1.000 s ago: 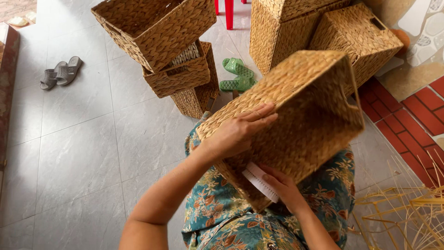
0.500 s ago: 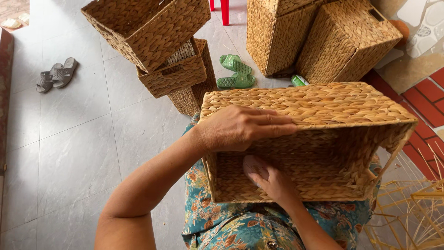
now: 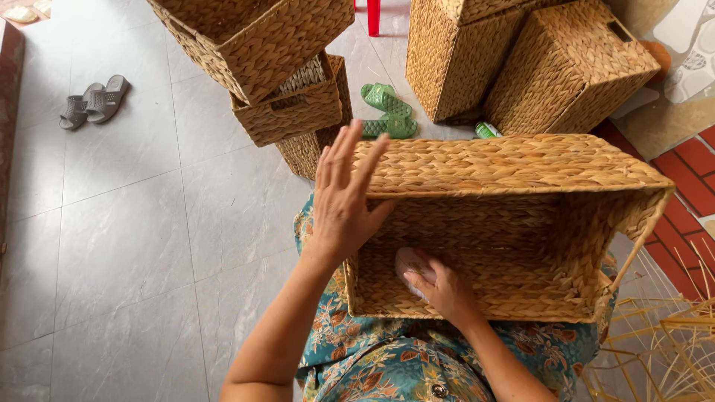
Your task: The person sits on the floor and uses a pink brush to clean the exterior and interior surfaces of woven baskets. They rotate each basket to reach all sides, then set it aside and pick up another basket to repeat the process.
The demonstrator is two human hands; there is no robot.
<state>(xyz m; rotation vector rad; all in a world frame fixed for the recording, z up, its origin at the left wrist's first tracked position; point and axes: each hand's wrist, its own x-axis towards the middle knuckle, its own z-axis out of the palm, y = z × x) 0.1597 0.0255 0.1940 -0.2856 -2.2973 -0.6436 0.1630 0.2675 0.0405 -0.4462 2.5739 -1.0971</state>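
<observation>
- A rectangular woven basket (image 3: pixel 506 223) of tan fibre lies on its side across the person's lap, its opening turned toward the camera.
- Left hand (image 3: pixel 344 199): fingers spread and straight, palm laid flat against the basket's left end wall at the upper corner; it steadies rather than grasps, so the hand is open.
- Right hand (image 3: pixel 441 286): reaches inside the basket, fingers curled over a small pale flat piece (image 3: pixel 411 265) pressed against the inner wall. Whether this piece is a label or a pad cannot be told; it is whitish, rounded at its visible edge, and bears no marking that shows.
- The lap is covered by a teal floral garment (image 3: pixel 387 365).
- Beyond the knees, on the grey tiled floor (image 3: pixel 149 246), stands a stack of smaller woven baskets (image 3: pixel 290 104), the top one tilted.
- Upper right: two tall woven hampers (image 3: pixel 521 59), close together, one leaning.
- Between the stacks lie green sandals (image 3: pixel 387 110); just beside them a small green container (image 3: pixel 485 130) shows, partly hidden by the basket's rim.
- Grey sandals (image 3: pixel 93 100) lie well apart, upper left.
- Loose pale straw strands (image 3: pixel 663 342) lie at lower right, near red brick paving (image 3: pixel 693 164).
</observation>
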